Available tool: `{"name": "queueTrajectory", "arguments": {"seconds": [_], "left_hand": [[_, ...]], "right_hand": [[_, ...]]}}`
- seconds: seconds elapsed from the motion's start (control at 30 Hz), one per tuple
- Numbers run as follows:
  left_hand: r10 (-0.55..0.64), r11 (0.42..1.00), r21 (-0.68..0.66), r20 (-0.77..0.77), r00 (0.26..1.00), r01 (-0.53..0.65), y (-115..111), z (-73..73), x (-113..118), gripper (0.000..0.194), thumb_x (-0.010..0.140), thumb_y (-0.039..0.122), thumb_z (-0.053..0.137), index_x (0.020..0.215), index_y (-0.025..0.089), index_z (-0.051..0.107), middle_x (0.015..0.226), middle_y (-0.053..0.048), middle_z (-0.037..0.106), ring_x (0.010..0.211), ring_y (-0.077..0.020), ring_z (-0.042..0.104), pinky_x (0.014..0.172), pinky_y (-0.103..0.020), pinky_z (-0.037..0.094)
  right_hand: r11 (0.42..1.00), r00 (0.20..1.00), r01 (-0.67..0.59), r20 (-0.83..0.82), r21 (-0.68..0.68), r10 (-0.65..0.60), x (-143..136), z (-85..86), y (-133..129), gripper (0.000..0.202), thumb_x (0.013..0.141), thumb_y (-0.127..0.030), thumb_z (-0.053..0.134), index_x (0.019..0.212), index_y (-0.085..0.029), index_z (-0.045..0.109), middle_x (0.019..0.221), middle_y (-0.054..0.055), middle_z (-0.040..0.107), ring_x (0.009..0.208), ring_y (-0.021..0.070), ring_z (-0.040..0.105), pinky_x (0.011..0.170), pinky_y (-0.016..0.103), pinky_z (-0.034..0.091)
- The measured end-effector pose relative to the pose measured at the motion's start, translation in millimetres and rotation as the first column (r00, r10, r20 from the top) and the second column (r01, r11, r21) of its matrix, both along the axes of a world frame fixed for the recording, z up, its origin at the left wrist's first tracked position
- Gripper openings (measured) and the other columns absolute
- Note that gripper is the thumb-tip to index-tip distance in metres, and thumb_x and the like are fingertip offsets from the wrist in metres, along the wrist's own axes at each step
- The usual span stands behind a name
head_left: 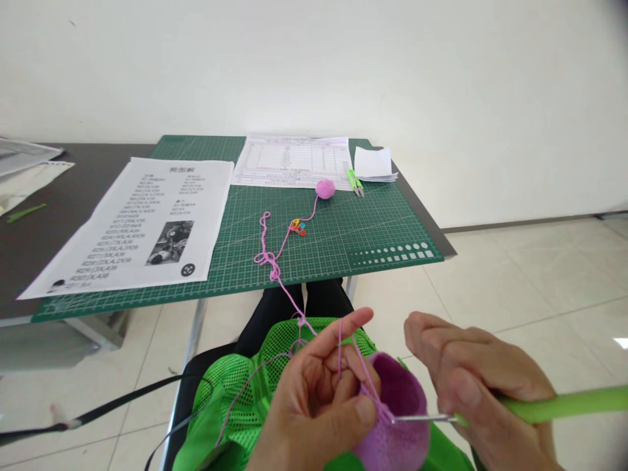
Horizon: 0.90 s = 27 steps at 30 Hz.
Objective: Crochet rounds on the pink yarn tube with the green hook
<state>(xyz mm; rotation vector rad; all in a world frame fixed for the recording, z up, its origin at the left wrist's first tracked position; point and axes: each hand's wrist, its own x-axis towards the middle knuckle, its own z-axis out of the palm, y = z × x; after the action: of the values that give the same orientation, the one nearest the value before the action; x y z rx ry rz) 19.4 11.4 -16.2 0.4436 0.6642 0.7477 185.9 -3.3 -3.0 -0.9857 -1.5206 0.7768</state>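
we place the pink crocheted piece (405, 441) low in the view, above the lap, between the two hands and nearer the left; its hollow faces upward.

left hand (326, 392): thumb and curled fingers pinched together on the near-left edge of the piece. the forefinger stands out straight, with a strand of yarn (360, 358) over it; the strand drops to the edge by the thumb tip.

right hand (483, 386): fingers folded around the green handle of the crochet hook (422, 418), thumb pressed along it, no gap that we can see.

key relation: the hook's long axis lies almost level, running leftward from the right fist to the piece. its tip touches the edge stitches just beside the left thumb, below the strand. we cannot tell whether the tip has yarn caught in it. judgement: alignment of tip and strand matters most here, and the right hand governs the tip.

surroundings: on the green cutting mat (245, 229) we log a yarn ball (324, 189), stitch markers (297, 227) and snips (356, 183).
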Motion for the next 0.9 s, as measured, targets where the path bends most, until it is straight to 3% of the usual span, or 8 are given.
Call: {"name": "queueTrajectory", "arguments": {"seconds": [0.13,0.3,0.4,0.6,0.73,0.9], "left_hand": [[0.001,0.995,0.096,-0.05,0.999,0.004,-3,0.7,0,0.056,0.078,0.027,0.079,0.131,0.034,0.062,0.072,0.002,0.056,0.058,-0.0085,0.029,0.057,-0.022,0.026],[-0.039,0.983,0.18,-0.017,0.999,0.041,-5,2.8,-3,0.056,0.084,0.028,0.074,0.135,0.044,0.056,0.065,0.006,0.038,0.054,-0.0085,0.02,0.051,-0.025,0.016],[-0.026,0.967,0.254,-0.011,1.0,0.028,-5,3.9,-2,0.057,0.088,0.026,0.07,0.137,0.049,0.051,0.062,0.008,0.03,0.052,-0.008,0.017,0.048,-0.024,0.011],[-0.005,0.96,0.28,-0.055,0.998,0.021,-6,4.7,0,0.074,0.088,0.024,0.07,0.143,0.057,0.033,0.076,0.006,0.055,0.053,-0.0063,0.023,0.047,-0.024,0.012],[0.014,0.961,0.277,-0.071,0.997,0.006,-6,4.4,0,0.077,0.088,0.024,0.071,0.145,0.057,0.03,0.069,0.008,0.048,0.051,-0.0053,0.02,0.045,-0.022,0.009],[-0.016,0.969,0.243,-0.07,0.997,0.033,-6,3.6,-1,0.08,0.086,0.026,0.073,0.146,0.056,0.028,0.069,0.008,0.046,0.05,-0.0043,0.019,0.045,-0.021,0.008]], "right_hand": [[0.998,0.994,0.061,-0.088,0.019,-0.059,-7,-5.3,3,0.04,0.098,-0.032,0.047,0.061,-0.018,0.041,0.053,-0.005,0.033,0.054,0.0097,0.039,0.052,0.029,0.034],[0.978,0.963,0.086,0.235,0.191,-0.131,-10,4.6,7,0.029,0.091,-0.009,0.046,0.063,-0.018,0.045,0.054,-0.004,0.039,0.053,0.0099,0.041,0.049,0.027,0.034],[0.971,0.936,0.052,0.329,0.234,-0.13,-6,10.2,7,0.026,0.086,-0.005,0.046,0.065,-0.019,0.048,0.053,-0.003,0.045,0.052,0.0105,0.043,0.049,0.028,0.036],[0.967,0.937,-0.05,0.347,0.248,-0.04,-2,6.8,7,0.023,0.093,-0.017,0.047,0.074,-0.015,0.058,0.057,0.001,0.055,0.055,0.0125,0.048,0.051,0.029,0.041],[0.948,0.895,-0.106,0.444,0.299,-0.04,-1,5.9,11,0.029,0.097,-0.027,0.048,0.076,-0.012,0.062,0.06,0.004,0.059,0.058,0.0127,0.049,0.052,0.028,0.044],[0.918,0.805,-0.129,0.581,0.376,-0.125,1,10.3,5,0.037,0.1,-0.038,0.044,0.089,-0.011,0.067,0.065,0.004,0.066,0.064,0.0125,0.058,0.058,0.026,0.051]]}}
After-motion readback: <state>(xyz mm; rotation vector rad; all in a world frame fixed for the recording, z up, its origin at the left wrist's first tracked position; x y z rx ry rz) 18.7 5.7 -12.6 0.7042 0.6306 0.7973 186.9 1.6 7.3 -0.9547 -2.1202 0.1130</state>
